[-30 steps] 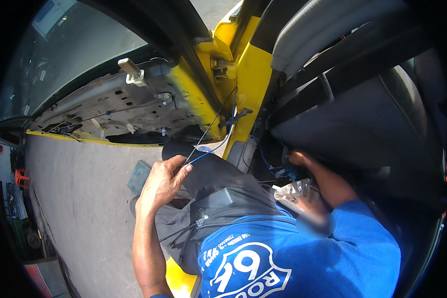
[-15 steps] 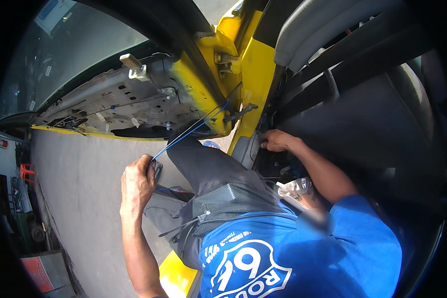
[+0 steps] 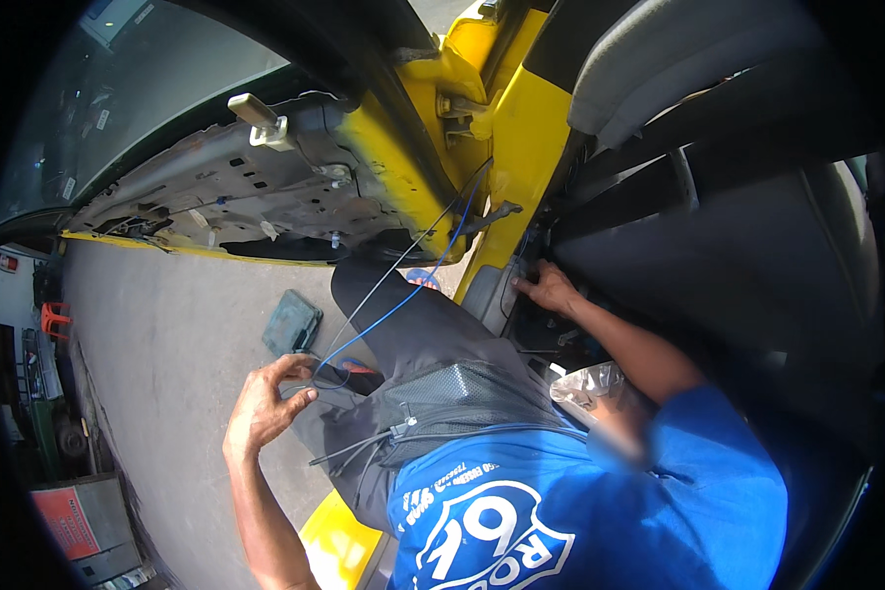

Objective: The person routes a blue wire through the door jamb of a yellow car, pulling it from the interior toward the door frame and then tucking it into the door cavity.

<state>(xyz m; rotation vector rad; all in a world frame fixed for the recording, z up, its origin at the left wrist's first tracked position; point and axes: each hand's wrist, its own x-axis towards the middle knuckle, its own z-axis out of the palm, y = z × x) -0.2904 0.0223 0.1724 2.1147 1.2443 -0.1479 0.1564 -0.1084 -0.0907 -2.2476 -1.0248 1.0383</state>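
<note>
A blue wire (image 3: 395, 308) and a thin grey wire (image 3: 382, 283) run slack from the gap at the yellow door pillar (image 3: 526, 128) down over my dark trouser leg. Their looped lower ends lie by the fingertips of my left hand (image 3: 265, 401), whose thumb and fingers are apart. Low inside the car, beside the grey sill trim (image 3: 492, 295), my right hand (image 3: 553, 290) has its fingers pinched together. What they hold is hidden in shadow. To the left, the open car door (image 3: 265, 187) shows its bare metal inside, without a trim panel.
A teal case (image 3: 292, 323) lies on the concrete floor beyond my left hand. A door check arm (image 3: 492, 216) sticks out between door and pillar. Black cables (image 3: 349, 454) lie across my waist. At lower left is a yellow panel (image 3: 339, 541); an orange chair (image 3: 55, 320) stands farther off.
The fingers of my left hand have opened and the wires, taut before, now hang slack. That hand has moved slightly down and left, uncovering the teal case. My right hand stays by the sill.
</note>
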